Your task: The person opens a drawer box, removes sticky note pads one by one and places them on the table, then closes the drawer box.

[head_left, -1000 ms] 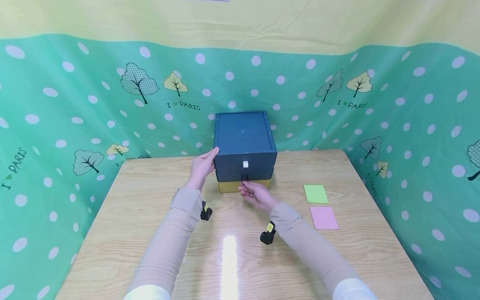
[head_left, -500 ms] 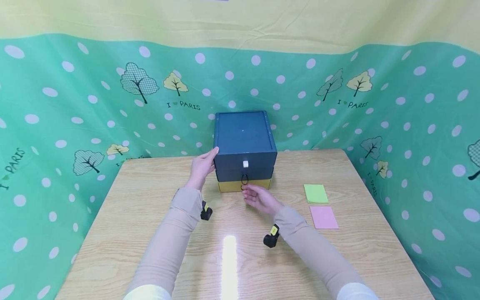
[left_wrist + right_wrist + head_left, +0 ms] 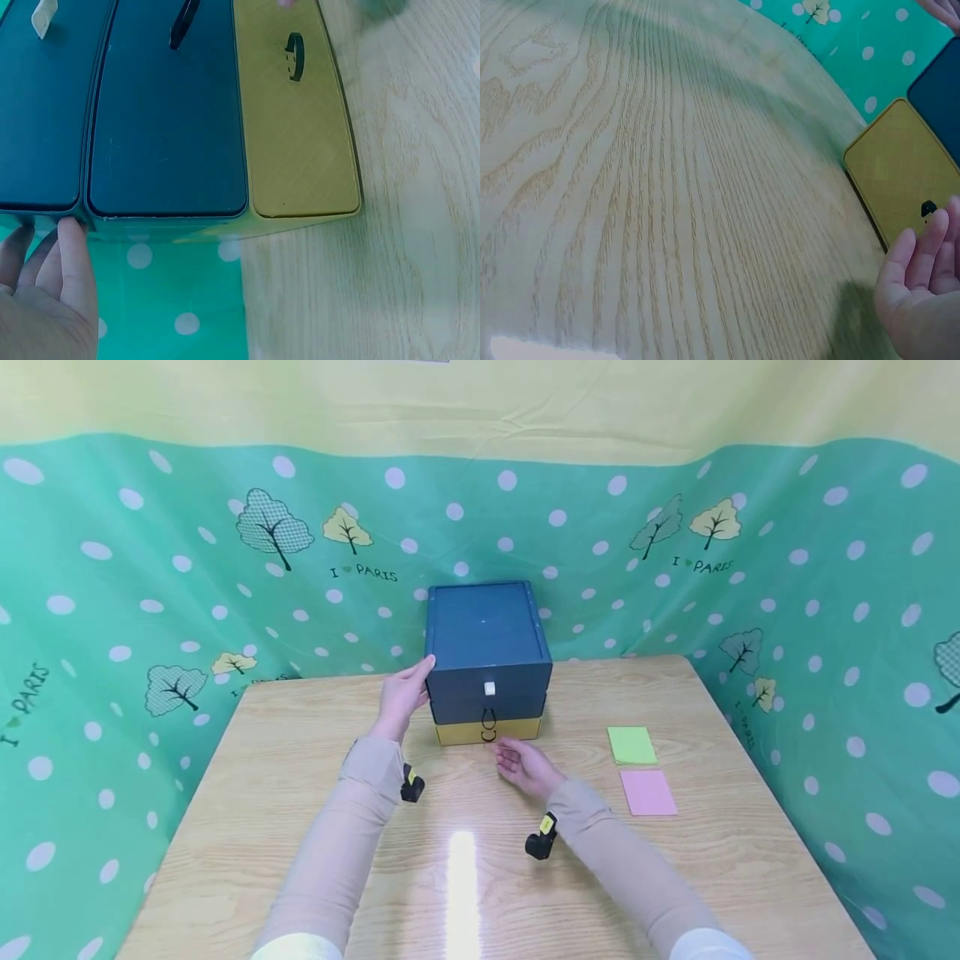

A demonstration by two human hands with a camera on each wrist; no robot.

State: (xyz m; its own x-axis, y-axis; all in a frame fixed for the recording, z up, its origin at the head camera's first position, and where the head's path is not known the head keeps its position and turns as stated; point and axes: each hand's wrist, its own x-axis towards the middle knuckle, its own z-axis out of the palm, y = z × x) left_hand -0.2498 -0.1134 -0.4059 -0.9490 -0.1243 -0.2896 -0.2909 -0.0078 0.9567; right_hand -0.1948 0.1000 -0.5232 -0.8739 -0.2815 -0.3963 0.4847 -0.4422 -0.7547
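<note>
A drawer box (image 3: 486, 627) stands at the back of the table, with two dark blue drawers above a yellow bottom drawer (image 3: 300, 142). All three fronts sit flush. The top one has a white knob (image 3: 490, 688), the middle one a black loop handle (image 3: 489, 718), and the yellow one a small black handle (image 3: 297, 57). My left hand (image 3: 403, 700) rests its fairly straight fingers (image 3: 73, 262) against the box's left side, near the top drawer. Just in front of the yellow drawer, my right hand (image 3: 527, 768) hovers with relaxed fingers and holds nothing.
On the wooden table (image 3: 300, 827), a green paper square (image 3: 632, 745) and a pink paper square (image 3: 648, 792) lie to the right of the box. A green dotted cloth (image 3: 315, 610) hangs behind the table and along its sides.
My right hand has left the middle drawer's loop handle and drawn back toward me and slightly right. My left hand stays at the box's side, and the drawers have not visibly moved.
</note>
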